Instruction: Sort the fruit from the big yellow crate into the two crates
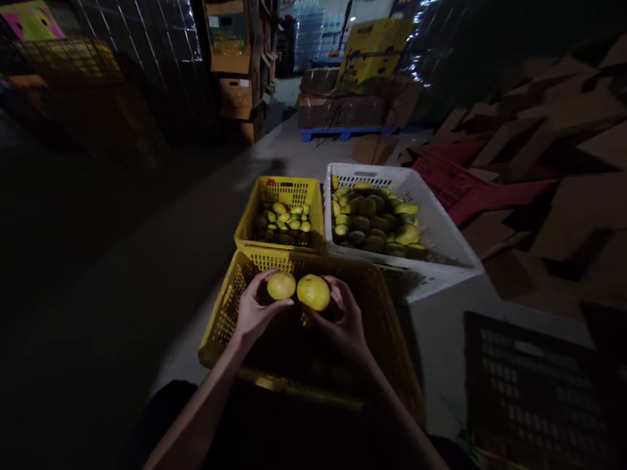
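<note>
Currently both hands hold fruit over the near yellow perforated plastic crate (223,320). Left hand (255,310) grips a round yellow-green citrus fruit (281,285); right hand (345,320) grips a second, slightly larger yellow citrus fruit (313,292). The two fruits sit just beside each other, maybe touching, can't tell. Behind: a smaller yellow plastic crate (280,193) with small green-yellow fruit, and beside it a white perforated plastic crate (441,235) with larger fruit. Flattened cardboard (553,130) piled at right on the floor.
</note>
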Demonstrator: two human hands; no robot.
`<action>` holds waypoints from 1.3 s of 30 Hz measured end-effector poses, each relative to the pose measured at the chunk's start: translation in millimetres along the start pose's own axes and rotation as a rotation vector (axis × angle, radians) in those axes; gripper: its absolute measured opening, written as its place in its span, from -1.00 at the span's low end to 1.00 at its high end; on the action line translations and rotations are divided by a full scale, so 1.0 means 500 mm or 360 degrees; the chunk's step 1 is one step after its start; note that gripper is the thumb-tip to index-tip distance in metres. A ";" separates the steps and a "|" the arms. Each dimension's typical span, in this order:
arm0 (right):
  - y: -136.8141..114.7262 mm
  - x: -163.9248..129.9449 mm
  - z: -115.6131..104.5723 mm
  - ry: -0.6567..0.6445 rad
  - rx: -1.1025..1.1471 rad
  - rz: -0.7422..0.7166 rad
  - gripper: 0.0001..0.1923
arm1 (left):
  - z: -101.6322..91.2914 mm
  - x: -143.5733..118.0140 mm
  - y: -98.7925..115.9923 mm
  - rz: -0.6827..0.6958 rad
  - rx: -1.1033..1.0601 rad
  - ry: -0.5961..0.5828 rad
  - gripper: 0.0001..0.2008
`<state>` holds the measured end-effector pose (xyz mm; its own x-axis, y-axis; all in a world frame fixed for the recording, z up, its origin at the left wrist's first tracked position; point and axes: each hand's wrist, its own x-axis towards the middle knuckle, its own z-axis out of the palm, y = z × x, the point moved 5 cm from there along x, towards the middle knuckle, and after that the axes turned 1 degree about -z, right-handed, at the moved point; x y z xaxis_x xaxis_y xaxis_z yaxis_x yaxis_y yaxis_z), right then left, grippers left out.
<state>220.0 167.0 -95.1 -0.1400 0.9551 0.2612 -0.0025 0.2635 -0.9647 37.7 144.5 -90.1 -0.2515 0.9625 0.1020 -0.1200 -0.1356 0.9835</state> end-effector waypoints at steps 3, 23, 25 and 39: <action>-0.009 0.008 0.007 0.0128 -0.0149 -0.0175 -0.40 | -0.001 0.001 -0.005 -0.0039 -0.0079 0.0055 -0.41; -0.004 0.035 0.043 0.0200 -0.0098 -0.0080 -0.42 | -0.030 0.019 -0.003 -0.0160 -0.0155 -0.0039 -0.48; -0.012 0.038 0.038 0.0187 -0.0106 -0.0132 -0.43 | -0.024 0.019 0.007 -0.0109 0.0030 -0.0114 -0.47; -0.015 0.030 0.056 0.0007 -0.0245 -0.0258 -0.49 | -0.023 0.006 0.025 -0.0155 -0.0232 -0.0195 -0.43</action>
<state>190.0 175.5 -84.7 -0.1458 0.8989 0.4131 0.1265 0.4311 -0.8934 24.4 143.1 -79.2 -0.1141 0.9929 0.0338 -0.2780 -0.0646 0.9584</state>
